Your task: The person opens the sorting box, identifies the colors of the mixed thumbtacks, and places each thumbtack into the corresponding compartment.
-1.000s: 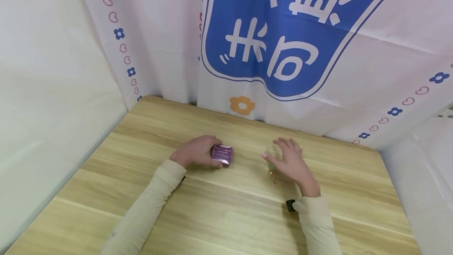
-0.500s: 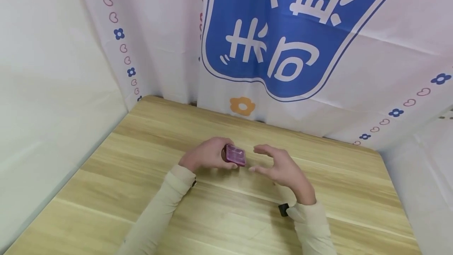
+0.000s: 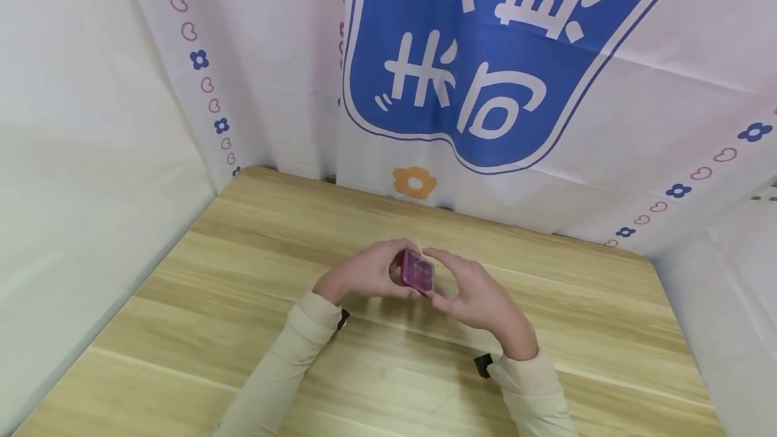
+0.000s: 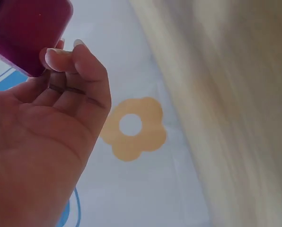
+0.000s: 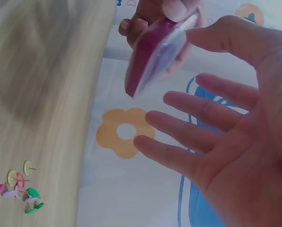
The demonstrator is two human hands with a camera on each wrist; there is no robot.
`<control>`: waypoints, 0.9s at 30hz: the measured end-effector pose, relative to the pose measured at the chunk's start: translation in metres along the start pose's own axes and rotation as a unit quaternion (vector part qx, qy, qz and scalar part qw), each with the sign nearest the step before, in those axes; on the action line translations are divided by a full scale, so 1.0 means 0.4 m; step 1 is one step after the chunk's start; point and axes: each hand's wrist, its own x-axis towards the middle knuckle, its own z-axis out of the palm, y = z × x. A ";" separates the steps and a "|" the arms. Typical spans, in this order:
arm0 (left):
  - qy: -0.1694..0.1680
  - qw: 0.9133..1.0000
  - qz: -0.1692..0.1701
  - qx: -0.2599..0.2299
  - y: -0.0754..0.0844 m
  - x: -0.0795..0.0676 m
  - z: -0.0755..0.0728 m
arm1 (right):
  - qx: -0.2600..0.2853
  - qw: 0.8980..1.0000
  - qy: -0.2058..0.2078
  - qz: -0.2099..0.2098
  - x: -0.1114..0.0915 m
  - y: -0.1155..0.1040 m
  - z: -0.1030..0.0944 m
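A small magenta box (image 3: pixel 419 272) with a clear lid is held tilted above the table, its lid side turned toward the right hand. My left hand (image 3: pixel 367 274) grips it by its edges, thumb on the near side. In the left wrist view the underside of the box (image 4: pixel 32 26) shows plain magenta. My right hand (image 3: pixel 485 292) is at the other side of the box. Its thumb tip (image 5: pixel 202 39) is right at the lid's edge in the right wrist view, while the other fingers stretch out straight. Several coloured thumbtacks (image 5: pixel 33 192) lie loose on the wood.
The wooden table (image 3: pixel 364 383) runs back to a white cloth (image 3: pixel 291 113) printed with a blue sign and flowers. White walls (image 3: pixel 97 154) close in both sides. In the head view, the right hand and arm hide the thumbtacks.
My left hand has moved right with the box, which is now more tilted. The right hand has come left, from over the thumbtacks to the box.
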 end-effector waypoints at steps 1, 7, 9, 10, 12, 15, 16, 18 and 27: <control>0.000 1.000 -0.001 -0.003 -0.001 0.000 0.001 | -0.002 1.000 -0.008 -0.003 0.000 0.000 0.002; 0.005 1.000 0.003 -0.017 -0.001 0.003 0.005 | -0.015 1.000 -0.014 -0.022 0.001 0.000 0.016; 0.002 1.000 0.009 -0.019 0.001 0.006 0.006 | -0.024 0.999 -0.008 -0.025 0.003 0.000 0.020; -0.001 1.000 0.010 -0.022 0.002 0.008 0.008 | -0.028 0.999 -0.005 -0.026 0.003 0.000 0.022; -0.006 1.000 0.011 -0.023 0.003 0.010 0.012 | -0.041 0.999 0.001 -0.028 0.003 -0.001 0.027; -0.012 0.999 0.008 -0.030 0.005 0.014 0.020 | -0.059 0.997 0.018 -0.034 -0.001 0.001 0.035; -0.013 0.999 0.007 -0.032 0.007 0.015 0.022 | -0.066 0.997 0.025 -0.035 -0.003 0.000 0.038; -0.015 0.999 0.007 -0.031 0.012 0.016 0.027 | -0.074 0.996 0.038 -0.038 -0.008 0.000 0.043; 0.002 0.999 0.023 -0.023 0.010 0.010 0.036 | -0.131 0.983 0.098 -0.081 0.001 0.004 0.072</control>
